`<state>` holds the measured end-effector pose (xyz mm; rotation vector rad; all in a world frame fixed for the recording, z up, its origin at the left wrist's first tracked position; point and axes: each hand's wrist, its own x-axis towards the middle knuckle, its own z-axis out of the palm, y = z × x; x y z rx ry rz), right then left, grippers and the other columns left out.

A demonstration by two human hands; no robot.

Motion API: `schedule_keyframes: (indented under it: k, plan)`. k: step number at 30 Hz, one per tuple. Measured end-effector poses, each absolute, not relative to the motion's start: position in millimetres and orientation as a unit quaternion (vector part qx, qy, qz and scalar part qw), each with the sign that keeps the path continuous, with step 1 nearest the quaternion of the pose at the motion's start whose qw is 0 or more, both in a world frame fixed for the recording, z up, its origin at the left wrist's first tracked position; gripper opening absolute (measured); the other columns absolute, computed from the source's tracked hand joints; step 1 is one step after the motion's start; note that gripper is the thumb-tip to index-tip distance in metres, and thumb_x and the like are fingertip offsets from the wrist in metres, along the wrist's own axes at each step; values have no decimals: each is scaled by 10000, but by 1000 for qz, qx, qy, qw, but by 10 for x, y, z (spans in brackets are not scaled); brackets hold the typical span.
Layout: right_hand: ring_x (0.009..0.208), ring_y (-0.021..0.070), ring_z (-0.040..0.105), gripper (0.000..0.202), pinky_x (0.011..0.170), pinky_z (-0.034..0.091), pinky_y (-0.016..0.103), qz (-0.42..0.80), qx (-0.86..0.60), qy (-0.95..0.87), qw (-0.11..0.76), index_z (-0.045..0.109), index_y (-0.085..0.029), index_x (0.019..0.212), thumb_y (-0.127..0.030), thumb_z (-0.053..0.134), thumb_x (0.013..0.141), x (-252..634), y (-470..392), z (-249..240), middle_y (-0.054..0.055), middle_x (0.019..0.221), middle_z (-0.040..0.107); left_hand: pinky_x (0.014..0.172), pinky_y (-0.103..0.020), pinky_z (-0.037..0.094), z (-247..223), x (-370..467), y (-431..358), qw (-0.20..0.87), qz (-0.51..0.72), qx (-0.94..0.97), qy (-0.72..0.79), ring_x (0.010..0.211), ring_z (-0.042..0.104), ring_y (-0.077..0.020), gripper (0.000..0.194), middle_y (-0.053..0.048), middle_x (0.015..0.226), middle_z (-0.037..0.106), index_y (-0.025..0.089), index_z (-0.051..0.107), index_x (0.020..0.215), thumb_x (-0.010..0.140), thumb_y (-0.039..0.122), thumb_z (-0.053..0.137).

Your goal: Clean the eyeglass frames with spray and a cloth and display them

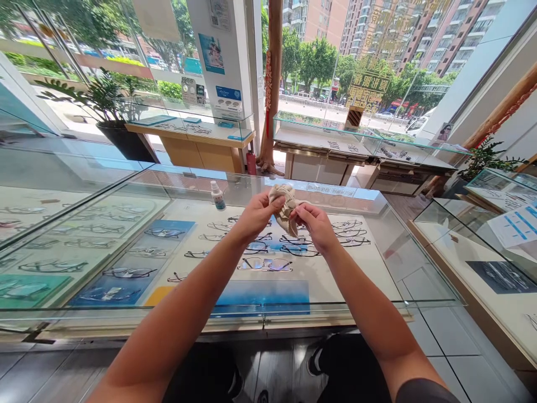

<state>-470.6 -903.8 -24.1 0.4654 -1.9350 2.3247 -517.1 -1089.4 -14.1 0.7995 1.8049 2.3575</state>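
Above the glass display case (pixel 361 313), my left hand (pixel 255 217) is closed around a crumpled beige cloth (pixel 288 221), its thumb pressed on top. To the right of the cloth, my right hand (pixel 317 224) pinches with thumb and fingertips. A thin pale strip runs from the cloth to those fingertips; whether it is cloth or part of a pair of eyeglasses I cannot tell. Below both hands, rows of eyeglasses (pixel 267 265) lie inside the case. A small white bottle with a blue label (pixel 218 197) stands upright, left of my left hand.
Another glass case (pixel 436 246) stands to the right, with a blue-and-white sheet (pixel 517 225) on it. Farther back are a wooden-based display counter (pixel 205 159), a long glass showcase (pixel 323 162), a wooden post (pixel 274 84) and a potted plant (pixel 126 140) by the windows.
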Motion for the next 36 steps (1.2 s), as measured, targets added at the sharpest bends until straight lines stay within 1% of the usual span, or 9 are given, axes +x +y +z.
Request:
schedule_keyframes:
  k: [3,5,10,15,18,22,28,32,36]
  plan:
    - [775,173,510,502,765,420,341,783,150,-603,24,785,-228,794,-718,896,768,-4714,-9054,-265,17,813,683,730,-282,572,-92,-5108,-10908,62,756,265,596,795,693,-177,572,-42,921,766,167,756,1114,720,483,1024]
    - [766,169,514,497,762,419,339,787,159,-596,11,787,-229,797,-711,904,768,-4717,-9075,-287,10,799,673,694,-262,557,-79,-5065,-10882,46,754,255,603,743,667,-153,566,-21,872,744,166,748,1076,693,465,1039]
    - [765,170,524,518,764,428,346,758,190,-624,3,809,-230,827,-743,874,799,-4702,-9119,-312,18,816,701,544,-251,487,-116,-5020,-10761,-17,770,216,600,555,561,-119,580,24,665,638,181,692,899,770,694,930]
    - [763,172,528,511,764,441,347,755,190,-628,19,808,-238,829,-744,869,812,-4688,-9133,-307,21,843,724,485,-253,420,-180,-5077,-10736,-43,779,184,599,523,547,-124,703,-3,602,625,179,635,730,805,859,796]
    - [760,173,522,499,748,436,347,769,176,-614,29,802,-243,830,-736,875,808,-4696,-9117,-299,23,865,737,585,-280,526,-200,-5140,-10753,-22,799,167,577,681,694,-189,680,-39,719,725,172,708,842,796,841,819]
    - [766,171,530,493,738,441,343,791,158,-590,44,801,-246,833,-729,887,793,-4694,-9070,-252,32,928,766,887,-390,654,-174,-5229,-10805,-41,842,131,522,1018,799,-282,595,-78,918,814,180,742,1001,843,744,844]
    - [753,169,529,470,750,462,348,796,153,-583,57,805,-260,841,-721,885,803,-4677,-9024,-198,28,922,774,1072,-461,650,-134,-5282,-10868,-59,870,113,477,1193,786,-284,419,-106,1136,835,201,737,1173,1002,583,758]
    - [832,194,612,452,789,504,362,782,162,-598,64,809,-264,884,-712,856,845,-4678,-9040,-217,47,1034,821,1125,-460,621,-169,-5236,-10818,-41,852,179,491,1291,746,-290,454,-121,1260,806,219,717,1266,1016,598,737]
    - [840,199,623,446,796,516,364,767,141,-613,122,784,-258,897,-703,806,888,-4675,-9048,-219,55,1017,827,1166,-430,574,-192,-5161,-10807,-152,777,250,557,1340,707,-262,536,-96,1386,753,291,642,1454,1052,645,659]
